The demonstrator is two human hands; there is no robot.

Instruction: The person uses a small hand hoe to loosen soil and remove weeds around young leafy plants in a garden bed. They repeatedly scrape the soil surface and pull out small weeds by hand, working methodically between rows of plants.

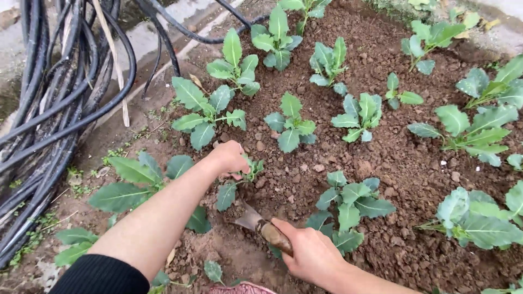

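Loose brown soil bed in daylight, black hoses bundled along its concrete edge.

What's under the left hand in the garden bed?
The left hand closes over a small seedling; a few leaves poke out below and beside it. The stem and the soil right at its base are covered.

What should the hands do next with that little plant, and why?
Probably push the trowel a bit deeper under the seedling. The right hand holds the blade's tip in the soil beside its roots, and the left hand already grips its stem, so loosening first seems gentler than pulling.
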